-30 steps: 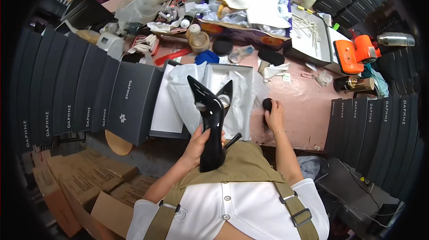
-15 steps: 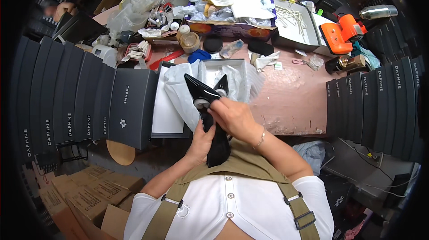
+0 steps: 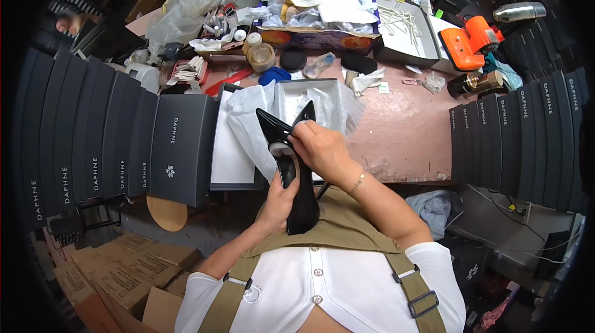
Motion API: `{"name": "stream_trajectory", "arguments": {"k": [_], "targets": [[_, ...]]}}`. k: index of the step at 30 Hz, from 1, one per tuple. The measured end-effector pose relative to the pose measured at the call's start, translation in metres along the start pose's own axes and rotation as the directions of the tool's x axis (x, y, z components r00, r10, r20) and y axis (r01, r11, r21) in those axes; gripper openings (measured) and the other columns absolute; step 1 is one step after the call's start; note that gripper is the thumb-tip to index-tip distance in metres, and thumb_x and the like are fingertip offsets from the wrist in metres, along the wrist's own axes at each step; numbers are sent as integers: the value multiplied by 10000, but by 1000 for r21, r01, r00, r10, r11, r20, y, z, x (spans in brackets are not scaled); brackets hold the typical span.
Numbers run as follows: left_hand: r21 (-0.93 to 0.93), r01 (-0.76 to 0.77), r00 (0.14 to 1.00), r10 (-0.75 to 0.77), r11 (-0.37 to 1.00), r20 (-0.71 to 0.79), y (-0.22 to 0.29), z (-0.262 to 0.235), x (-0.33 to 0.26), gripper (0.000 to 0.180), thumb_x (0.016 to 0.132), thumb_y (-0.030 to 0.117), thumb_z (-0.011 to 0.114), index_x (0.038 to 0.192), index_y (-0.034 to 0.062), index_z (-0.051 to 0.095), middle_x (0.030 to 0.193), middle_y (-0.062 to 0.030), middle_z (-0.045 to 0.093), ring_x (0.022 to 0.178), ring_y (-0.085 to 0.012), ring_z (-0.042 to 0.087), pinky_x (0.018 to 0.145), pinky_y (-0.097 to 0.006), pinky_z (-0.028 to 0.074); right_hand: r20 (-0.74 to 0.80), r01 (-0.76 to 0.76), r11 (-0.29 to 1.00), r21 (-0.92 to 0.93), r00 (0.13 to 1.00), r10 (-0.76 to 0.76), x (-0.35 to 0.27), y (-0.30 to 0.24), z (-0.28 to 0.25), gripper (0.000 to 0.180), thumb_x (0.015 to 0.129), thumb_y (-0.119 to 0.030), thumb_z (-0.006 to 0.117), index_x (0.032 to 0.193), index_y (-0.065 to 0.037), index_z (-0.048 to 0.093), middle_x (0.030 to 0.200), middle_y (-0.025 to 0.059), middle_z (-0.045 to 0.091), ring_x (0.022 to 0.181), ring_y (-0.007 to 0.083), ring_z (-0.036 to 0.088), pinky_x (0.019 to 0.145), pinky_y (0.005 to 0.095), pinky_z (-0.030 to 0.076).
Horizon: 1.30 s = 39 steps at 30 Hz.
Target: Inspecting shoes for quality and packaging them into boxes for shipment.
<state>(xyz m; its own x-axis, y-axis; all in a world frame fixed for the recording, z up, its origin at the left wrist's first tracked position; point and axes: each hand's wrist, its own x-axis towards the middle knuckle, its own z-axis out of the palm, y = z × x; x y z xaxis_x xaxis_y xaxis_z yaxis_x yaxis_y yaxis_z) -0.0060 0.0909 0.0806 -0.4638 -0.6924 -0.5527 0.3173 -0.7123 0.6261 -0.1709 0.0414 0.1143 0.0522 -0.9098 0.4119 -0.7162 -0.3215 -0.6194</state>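
Glossy black pointed high-heeled shoe [image 3: 296,175] (sole up): left hand [image 3: 280,199] cradles it, fingers grasping; right hand [image 3: 322,150] clenched over its heel end.

A glossy black pointed-toe high-heeled shoe [image 3: 297,178] is held upside down over the near edge of the pink bench [image 3: 396,141], its toe pointing toward the person's body and its thin heel rising away. Its dark sole faces up, with a pale round patch near the heel end. Behind it lies an open shoe box lined with white tissue paper [image 3: 310,100].
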Motion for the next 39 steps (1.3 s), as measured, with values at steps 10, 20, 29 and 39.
{"name": "stream_trajectory", "arguments": {"k": [10, 20, 29, 39], "targets": [[155, -13, 995, -3, 988, 101, 10, 19, 5, 411, 917, 229, 632, 1228, 57, 428, 950, -88, 612, 766, -180, 654, 672, -300, 555, -24, 16, 987, -157, 999, -20, 25, 12, -20, 156, 825, -174, 652, 814, -80, 527, 744, 98, 549, 657, 305, 600, 528, 396, 462], [-123, 98, 964, -63, 988, 257, 9, 2, 15, 597, 803, 408, 727, 1229, 103, 442, 958, -92, 586, 761, -164, 648, 660, -299, 558, -273, -367, 929, -45, 899, 343, -29, 139, -38, 199, 843, -182, 651, 979, -41, 612, 887, 154, 618, 852, 338, 617, 741, 391, 490], [-273, 163, 952, -79, 948, 296, 8, -2, 21, 472, 878, 366, 656, 1212, 77, 487, 974, -95, 592, 790, -159, 626, 703, -301, 549, -175, -684, 699, -207, 729, 661, -128, 244, 7, 401, 851, -233, 646, 1196, -54, 548, 1200, 195, 533, 1102, 370, 530, 920, 426, 441], [-515, 343, 925, -187, 785, 331, 21, -10, 41, 408, 905, 321, 625, 1083, -40, 559, 875, -100, 636, 772, -200, 648, 743, -291, 556, -3, -439, 855, 276, 889, 457, -78, 126, -31, 528, 807, -215, 712, 1254, -6, 525, 1206, 177, 565, 1108, 323, 560, 995, 416, 392]]}}
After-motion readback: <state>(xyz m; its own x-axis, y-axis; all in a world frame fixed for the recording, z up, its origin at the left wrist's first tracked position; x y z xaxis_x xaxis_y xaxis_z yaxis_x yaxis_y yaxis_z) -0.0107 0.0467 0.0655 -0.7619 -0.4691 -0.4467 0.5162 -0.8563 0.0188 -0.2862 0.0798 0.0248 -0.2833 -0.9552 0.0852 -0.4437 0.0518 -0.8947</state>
